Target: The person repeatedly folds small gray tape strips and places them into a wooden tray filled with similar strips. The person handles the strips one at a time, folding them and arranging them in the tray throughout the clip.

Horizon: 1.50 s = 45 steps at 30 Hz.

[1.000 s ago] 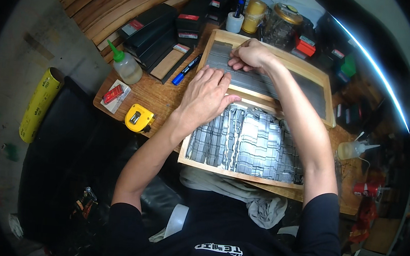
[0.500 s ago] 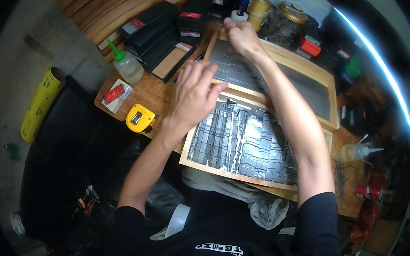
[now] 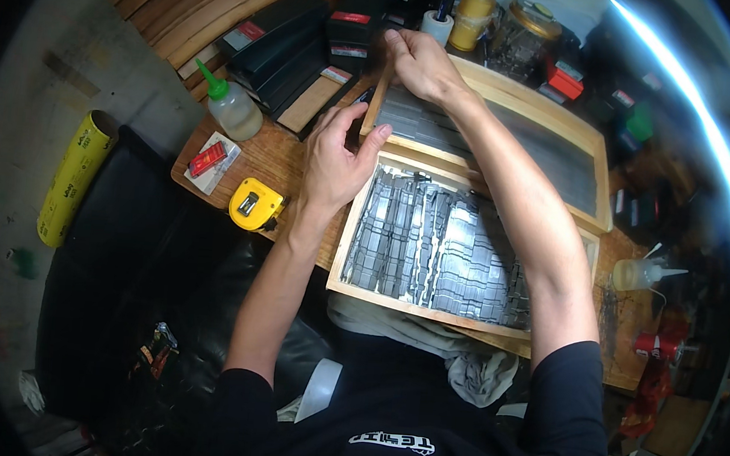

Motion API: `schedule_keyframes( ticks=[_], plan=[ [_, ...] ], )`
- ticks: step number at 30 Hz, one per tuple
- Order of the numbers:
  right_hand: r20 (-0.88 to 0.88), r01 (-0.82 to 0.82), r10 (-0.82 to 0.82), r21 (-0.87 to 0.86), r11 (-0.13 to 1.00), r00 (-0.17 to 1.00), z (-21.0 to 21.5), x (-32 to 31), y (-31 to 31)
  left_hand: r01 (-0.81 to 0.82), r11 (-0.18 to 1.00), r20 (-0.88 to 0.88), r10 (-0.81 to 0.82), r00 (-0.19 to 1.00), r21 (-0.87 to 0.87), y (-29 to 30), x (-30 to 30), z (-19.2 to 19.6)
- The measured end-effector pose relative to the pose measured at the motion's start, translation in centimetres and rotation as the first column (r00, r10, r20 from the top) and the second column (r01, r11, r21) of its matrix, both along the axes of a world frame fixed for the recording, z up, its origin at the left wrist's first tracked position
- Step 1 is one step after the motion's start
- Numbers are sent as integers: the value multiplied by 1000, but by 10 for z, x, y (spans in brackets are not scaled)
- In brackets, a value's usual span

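Two shallow wooden trays lie on a wooden worktop. The near tray (image 3: 341,260) is packed with rows of grey metal pieces (image 3: 432,242). The far tray (image 3: 562,115) holds a flat grey layer. My left hand (image 3: 336,157) grips the far tray's near-left corner, its thumb by the seam between the two trays. My right hand (image 3: 417,61) curls over the same tray's far-left corner, my forearm crossing above both trays.
Left of the trays are a yellow tape measure (image 3: 255,205), a green-tipped squeeze bottle (image 3: 233,106), a red item on a white card (image 3: 209,160) and black boxes (image 3: 285,46). Jars (image 3: 526,35) stand behind; another squeeze bottle (image 3: 640,274) lies right. A cloth (image 3: 424,344) hangs at the front edge.
Both hands left the far tray's surface and went to its left side. My right hand reached the far-left corner; my left hand slid to the near-left corner.
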State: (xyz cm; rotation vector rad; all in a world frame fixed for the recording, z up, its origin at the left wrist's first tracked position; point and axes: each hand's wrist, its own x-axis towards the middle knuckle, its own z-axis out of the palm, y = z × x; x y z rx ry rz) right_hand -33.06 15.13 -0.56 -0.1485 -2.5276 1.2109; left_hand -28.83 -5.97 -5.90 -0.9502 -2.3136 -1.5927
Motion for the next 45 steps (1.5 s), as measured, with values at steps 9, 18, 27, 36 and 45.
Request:
schedule_keyframes(
  ticks=[9,18,27,36,45],
  plan=[
    [161,-137,155,-118,984,975,17,3,5,34,998,21,-35,999,45,2,5,4],
    [174,-49,79,-172,984,982,21,6,5,65,997,47,-66,997,34,1,4,3],
    [19,-80,85,-172,982,996,18,28,18,53,999,-161,-51,986,8,3,-1,0],
    [304,-96,39,175,980,952,50,221,56,217,952,-547,-67,835,215,-9,20,19],
    [270,-53,-44,342,938,962,12,315,59,689,651,-290,-759,583,-317,11,206,41]
  ],
)
